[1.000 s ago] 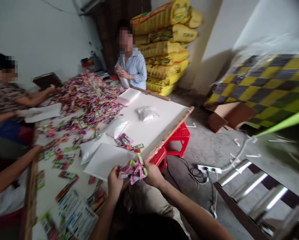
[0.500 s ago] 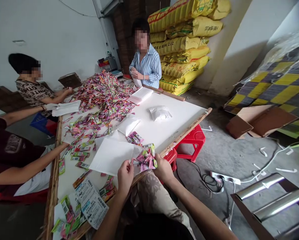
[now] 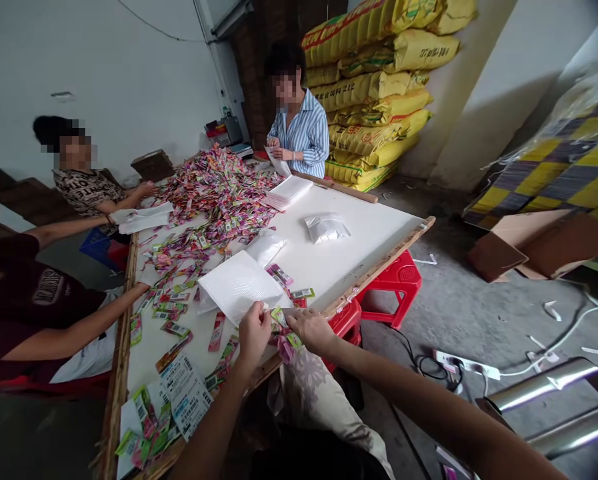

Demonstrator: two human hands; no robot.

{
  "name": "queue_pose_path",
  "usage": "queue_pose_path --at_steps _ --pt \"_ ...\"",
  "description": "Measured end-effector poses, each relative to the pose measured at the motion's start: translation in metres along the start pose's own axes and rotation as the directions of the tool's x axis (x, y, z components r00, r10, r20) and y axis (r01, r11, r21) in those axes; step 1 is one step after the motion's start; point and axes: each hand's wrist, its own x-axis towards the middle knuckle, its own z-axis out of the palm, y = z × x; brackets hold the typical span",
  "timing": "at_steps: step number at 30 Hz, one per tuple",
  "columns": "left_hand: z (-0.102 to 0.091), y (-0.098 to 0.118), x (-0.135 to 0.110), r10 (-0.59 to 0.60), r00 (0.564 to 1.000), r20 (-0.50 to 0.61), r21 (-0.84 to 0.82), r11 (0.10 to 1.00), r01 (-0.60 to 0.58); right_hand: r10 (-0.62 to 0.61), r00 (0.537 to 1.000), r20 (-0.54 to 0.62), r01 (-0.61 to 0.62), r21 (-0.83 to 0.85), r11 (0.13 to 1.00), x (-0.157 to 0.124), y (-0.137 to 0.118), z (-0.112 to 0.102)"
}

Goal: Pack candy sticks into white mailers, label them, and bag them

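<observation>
My left hand [image 3: 253, 331] pinches the near edge of a white plastic bag [image 3: 239, 285] that lies on the white table [image 3: 369, 233]. Close beside it, my right hand [image 3: 311, 328] is closed on a bunch of small colourful sachets [image 3: 285, 333], held at the bag's mouth. More loose sachets [image 3: 281, 275] lie just beyond the bag. A big heap of the same sachets [image 3: 213, 190] covers the far left part of the table.
Three other people sit round the table: one in a striped shirt [image 3: 301, 130] at the far end, two on the left. Stacked white bags [image 3: 289, 191], a filled clear bag [image 3: 327, 228], printed labels [image 3: 186, 393], red stools [image 3: 393, 283], yellow sacks [image 3: 373, 87], a power strip [image 3: 461, 365].
The camera has swung left and steadied. My hands came closer together; the bag now lies further onto the table and the sachet bunch sits lower, at the bag's opening.
</observation>
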Motion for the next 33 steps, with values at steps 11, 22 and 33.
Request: queue_pose_path --at_steps 11,22,33 --pt "-0.006 -0.02 -0.028 0.03 0.987 0.161 0.269 0.96 -0.073 0.111 0.926 0.361 -0.182 0.17 0.968 0.065 0.036 -0.009" --pt "0.008 0.002 -0.007 -0.065 0.998 0.014 0.062 0.996 0.064 0.368 0.912 0.18 -0.384 0.067 0.921 0.048 -0.013 0.0" --pt "0.007 -0.001 0.008 0.001 1.0 0.008 0.19 0.982 -0.002 0.346 0.926 0.148 -0.357 0.051 0.933 0.042 -0.021 -0.001"
